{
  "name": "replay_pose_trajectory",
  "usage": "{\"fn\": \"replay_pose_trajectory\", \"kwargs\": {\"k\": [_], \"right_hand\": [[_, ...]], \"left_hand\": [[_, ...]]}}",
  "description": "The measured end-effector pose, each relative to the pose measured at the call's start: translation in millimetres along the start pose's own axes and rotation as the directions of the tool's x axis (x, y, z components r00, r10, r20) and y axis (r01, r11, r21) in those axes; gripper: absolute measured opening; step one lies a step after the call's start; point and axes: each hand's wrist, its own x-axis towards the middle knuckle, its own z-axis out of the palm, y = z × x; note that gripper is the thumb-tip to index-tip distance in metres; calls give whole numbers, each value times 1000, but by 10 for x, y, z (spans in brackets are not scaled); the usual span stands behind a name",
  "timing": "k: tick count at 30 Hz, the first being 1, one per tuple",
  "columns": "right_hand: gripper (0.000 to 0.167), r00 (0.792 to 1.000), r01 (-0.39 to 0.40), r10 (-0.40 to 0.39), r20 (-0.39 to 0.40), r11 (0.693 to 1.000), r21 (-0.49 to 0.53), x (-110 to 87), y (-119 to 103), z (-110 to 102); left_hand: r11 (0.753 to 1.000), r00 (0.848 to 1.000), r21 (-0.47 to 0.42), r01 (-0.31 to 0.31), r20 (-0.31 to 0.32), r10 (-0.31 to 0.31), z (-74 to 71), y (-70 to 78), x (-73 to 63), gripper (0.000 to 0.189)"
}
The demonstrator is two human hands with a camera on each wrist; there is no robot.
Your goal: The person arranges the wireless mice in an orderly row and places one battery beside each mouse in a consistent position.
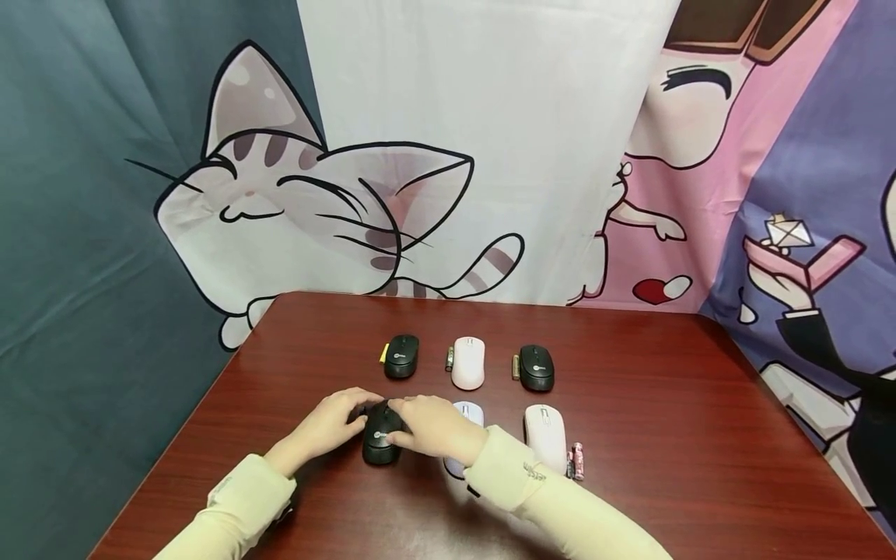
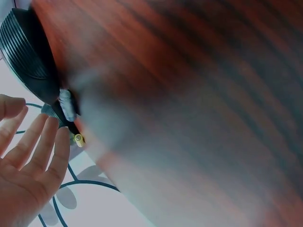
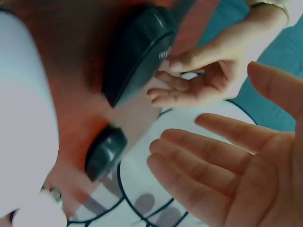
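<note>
A black computer mouse lies on the table between my two hands. My left hand is at its left side, thumb and fingers apart around nothing. My right hand reaches over from the right and overlaps the mouse's edge in the head view. In the right wrist view, the right hand has straight, spread fingers, with the black mouse beyond them. The left wrist view shows the left hand with extended fingers below the mouse, where a small battery lies close by.
At the back of the wooden table stand a black mouse, a white mouse and another black mouse, with batteries beside them. A lavender mouse is partly hidden by the right arm. Red batteries lie beside a pale mouse.
</note>
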Motion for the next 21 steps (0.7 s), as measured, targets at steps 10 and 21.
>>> {"fn": "replay_pose_trajectory", "kwargs": {"k": [10,21], "right_hand": [[36,978,22,22,-210,979,204,-205,291,-153],[26,949,44,113,-294,877,479,-469,612,-323]], "left_hand": [[999,997,-48,-2,-76,-2,-9,253,152,28],[990,984,36,-133,-114,136,43,755,357,20]]}}
